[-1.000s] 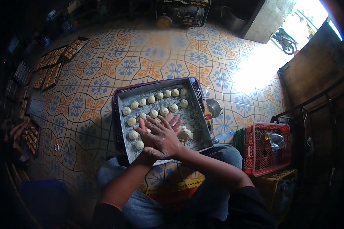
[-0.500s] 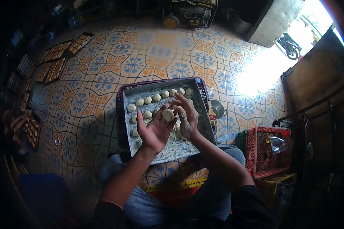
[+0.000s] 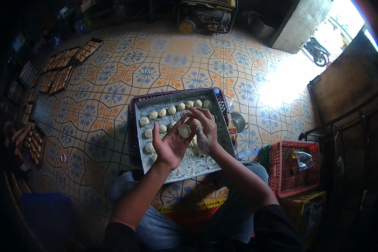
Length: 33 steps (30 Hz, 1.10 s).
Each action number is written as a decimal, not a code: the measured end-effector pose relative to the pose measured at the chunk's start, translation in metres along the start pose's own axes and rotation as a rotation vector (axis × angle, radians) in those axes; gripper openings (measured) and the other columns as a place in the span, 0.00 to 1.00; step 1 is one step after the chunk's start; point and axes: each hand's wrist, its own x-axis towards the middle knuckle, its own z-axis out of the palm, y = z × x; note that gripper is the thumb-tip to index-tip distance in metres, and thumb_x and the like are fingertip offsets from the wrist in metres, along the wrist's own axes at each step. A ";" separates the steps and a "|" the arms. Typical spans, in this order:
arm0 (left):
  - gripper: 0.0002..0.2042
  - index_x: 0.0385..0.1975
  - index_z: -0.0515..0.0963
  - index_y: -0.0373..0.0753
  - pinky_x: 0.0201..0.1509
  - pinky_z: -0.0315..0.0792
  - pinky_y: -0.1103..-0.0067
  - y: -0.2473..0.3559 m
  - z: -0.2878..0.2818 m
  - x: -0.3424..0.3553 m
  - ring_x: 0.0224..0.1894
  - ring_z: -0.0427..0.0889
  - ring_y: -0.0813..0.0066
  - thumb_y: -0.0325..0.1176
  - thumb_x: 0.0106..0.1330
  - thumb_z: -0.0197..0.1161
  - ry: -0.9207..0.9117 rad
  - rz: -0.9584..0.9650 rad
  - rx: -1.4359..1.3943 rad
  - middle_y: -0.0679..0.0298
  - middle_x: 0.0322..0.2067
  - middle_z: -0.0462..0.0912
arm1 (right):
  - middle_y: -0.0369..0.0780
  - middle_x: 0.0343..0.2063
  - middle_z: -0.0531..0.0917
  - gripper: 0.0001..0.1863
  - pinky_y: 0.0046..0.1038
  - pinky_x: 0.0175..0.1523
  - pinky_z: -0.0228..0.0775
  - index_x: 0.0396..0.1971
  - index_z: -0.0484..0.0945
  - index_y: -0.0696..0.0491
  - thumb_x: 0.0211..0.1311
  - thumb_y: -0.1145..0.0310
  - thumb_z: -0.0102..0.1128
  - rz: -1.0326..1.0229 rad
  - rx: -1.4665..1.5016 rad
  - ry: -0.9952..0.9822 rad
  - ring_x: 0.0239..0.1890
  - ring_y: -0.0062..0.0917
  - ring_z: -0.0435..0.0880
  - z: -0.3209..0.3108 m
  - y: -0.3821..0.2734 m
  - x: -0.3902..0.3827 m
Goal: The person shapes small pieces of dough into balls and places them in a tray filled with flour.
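A flattened round of pale dough (image 3: 184, 131) rests on the fingers of my left hand (image 3: 172, 147), which is palm up with its thumb standing apart. Close against the right side of that dough is my right hand (image 3: 206, 132), floury, its fingers bent and spread; whether its thumb touches the dough I cannot tell. Both hands are over a floured metal tray (image 3: 191, 171). Rows of dough balls (image 3: 171, 110) sit along the tray's far and left sides. Loose flour and crumbly bits lie under my hands, which partly hide the tray's middle.
The tray stands on a purple crate (image 3: 134, 145). To its right are a brush (image 3: 230, 122), a metal pot (image 3: 238, 122) and a plastic bottle (image 3: 248, 153). A red crate (image 3: 294, 168) stands farther right. Trays of baked pieces (image 3: 61, 77) lie far left; a generator (image 3: 208, 16) stands beyond.
My right hand's fingers have bent down closer to the dough round. The dough tilts slightly differently on my left hand, which has barely moved.
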 end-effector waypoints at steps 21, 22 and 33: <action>0.47 0.69 0.62 0.25 0.74 0.64 0.66 -0.002 -0.017 0.009 0.68 0.73 0.56 0.71 0.73 0.34 0.073 -0.026 0.169 0.49 0.64 0.74 | 0.41 0.37 0.88 0.33 0.39 0.60 0.65 0.52 0.85 0.55 0.71 0.41 0.46 0.119 0.261 -0.042 0.49 0.32 0.80 -0.007 0.000 0.004; 0.47 0.69 0.62 0.25 0.74 0.64 0.66 0.000 -0.016 0.011 0.68 0.73 0.56 0.71 0.73 0.34 0.070 -0.027 0.169 0.49 0.64 0.74 | 0.41 0.35 0.88 0.34 0.38 0.60 0.65 0.53 0.84 0.55 0.71 0.39 0.44 0.240 0.440 -0.007 0.47 0.30 0.79 -0.006 0.003 0.003; 0.41 0.63 0.68 0.26 0.69 0.74 0.65 0.005 -0.013 0.010 0.59 0.81 0.58 0.65 0.76 0.37 0.080 0.016 0.068 0.49 0.56 0.79 | 0.40 0.41 0.89 0.24 0.40 0.62 0.61 0.55 0.84 0.50 0.68 0.52 0.52 -0.031 0.091 -0.161 0.51 0.40 0.77 -0.015 -0.009 0.006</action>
